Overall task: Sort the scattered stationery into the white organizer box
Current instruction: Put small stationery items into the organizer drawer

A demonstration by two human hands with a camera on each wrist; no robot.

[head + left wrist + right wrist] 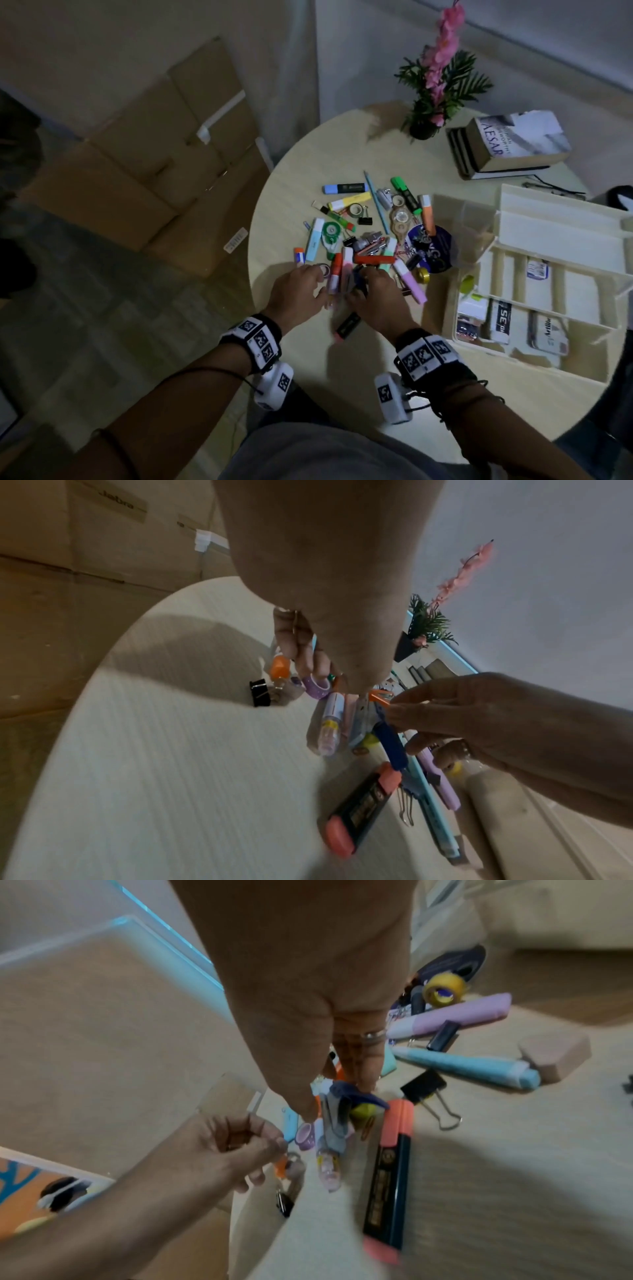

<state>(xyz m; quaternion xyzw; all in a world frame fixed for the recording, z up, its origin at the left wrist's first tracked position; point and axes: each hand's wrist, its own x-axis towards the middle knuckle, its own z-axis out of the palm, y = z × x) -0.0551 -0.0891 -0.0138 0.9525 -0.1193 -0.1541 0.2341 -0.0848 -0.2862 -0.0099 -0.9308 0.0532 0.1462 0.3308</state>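
Highlighters, tape rolls, binder clips and pens lie heaped on the round table. The white organizer box stands open at the right, with a few items in its front compartments. My left hand reaches into the near side of the heap. Its curled fingertips touch a purple tape roll, and no view shows a firm grip. My right hand pinches a dark blue tool between thumb and fingers, just right of the left hand. A black highlighter with coral caps lies below both palms.
A stack of books and a potted pink flower stand at the table's far side. The box's clear lid leans beside the pile. Cardboard boxes sit on the floor to the left, past the table's edge.
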